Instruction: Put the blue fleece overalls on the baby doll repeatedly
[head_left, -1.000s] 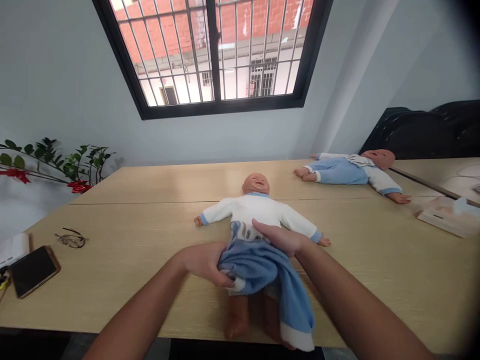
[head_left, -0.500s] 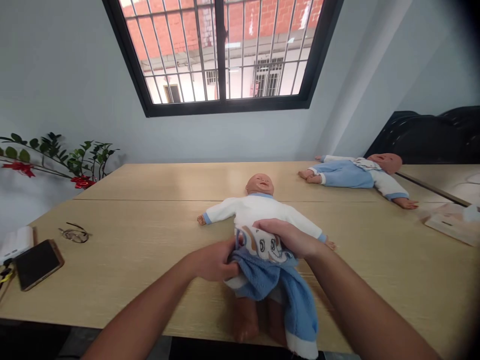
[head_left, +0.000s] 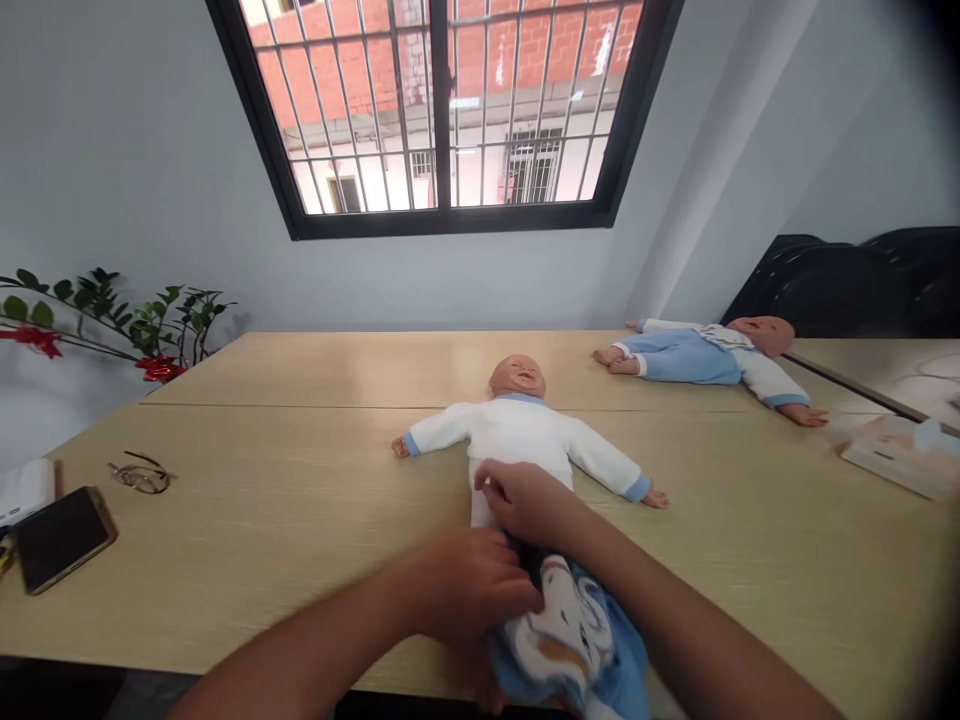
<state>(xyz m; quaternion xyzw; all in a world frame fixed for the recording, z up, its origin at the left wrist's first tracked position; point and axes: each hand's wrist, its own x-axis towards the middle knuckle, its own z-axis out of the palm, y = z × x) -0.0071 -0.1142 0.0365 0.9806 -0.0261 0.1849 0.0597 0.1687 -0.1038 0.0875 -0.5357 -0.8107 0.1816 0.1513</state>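
A baby doll (head_left: 517,430) in a white long-sleeved top with blue cuffs and collar lies face up, arms spread, its legs toward me. Blue overalls (head_left: 619,640) with a printed animal-face bib are bunched over its legs, the bib folded down toward me. My left hand (head_left: 480,585), slightly blurred, is closed on the edge of the overalls beside the bib. My right hand (head_left: 532,505) rests on the doll's lower belly with its fingers curled in; what they grip, if anything, is hidden. The doll's legs are mostly covered by hands and cloth.
Another doll (head_left: 686,355) in blue overalls lies at the back right, near a white packet (head_left: 900,455). Glasses (head_left: 142,475), a phone (head_left: 64,540) and a white device (head_left: 26,490) are on the left. A plant (head_left: 161,320) stands beyond the table (head_left: 300,490).
The bib of the overalls has flipped down off the doll's belly toward me. My left hand moved right and nearer; my right hand moved slightly left and nearer, off the bib.
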